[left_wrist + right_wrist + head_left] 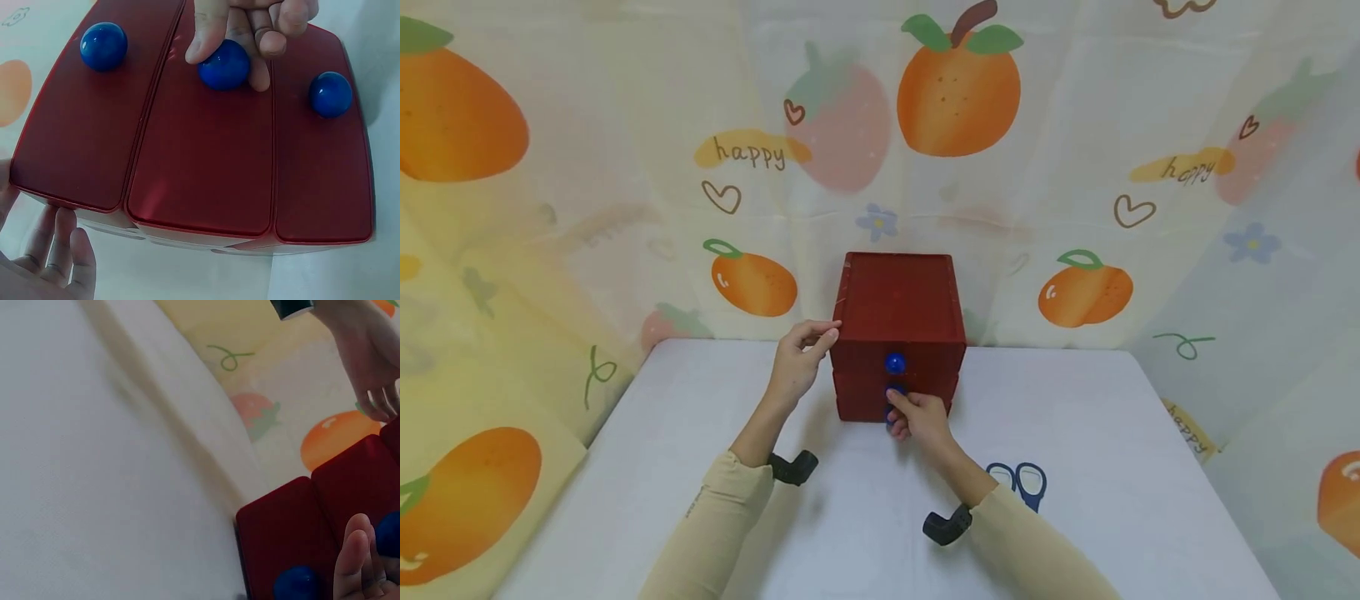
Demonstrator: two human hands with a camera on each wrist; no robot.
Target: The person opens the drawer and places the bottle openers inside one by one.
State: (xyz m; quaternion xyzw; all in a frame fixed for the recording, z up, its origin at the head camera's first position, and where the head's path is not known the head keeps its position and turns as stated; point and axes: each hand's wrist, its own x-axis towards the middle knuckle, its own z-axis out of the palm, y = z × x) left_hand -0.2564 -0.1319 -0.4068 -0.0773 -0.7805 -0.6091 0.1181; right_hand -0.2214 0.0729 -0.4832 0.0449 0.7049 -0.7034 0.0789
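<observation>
A dark red box with three stacked drawers [897, 300] stands at the back of the table, a round blue knob on each drawer front. My right hand [925, 421] pinches the middle blue knob [224, 65] between thumb and fingers. The top knob [895, 363] is untouched, and the bottom knob [297, 583] sits below the right hand's fingers. At the box's upper left edge, my left hand [801, 358] touches the side with its fingers fairly straight. The drawer fronts look about flush with each other.
Blue-handled scissors [1028, 482] lie on the white table [1112, 467], partly covered by the right forearm. Behind the box hangs a fruit-patterned cloth [842, 225], which also runs along both sides.
</observation>
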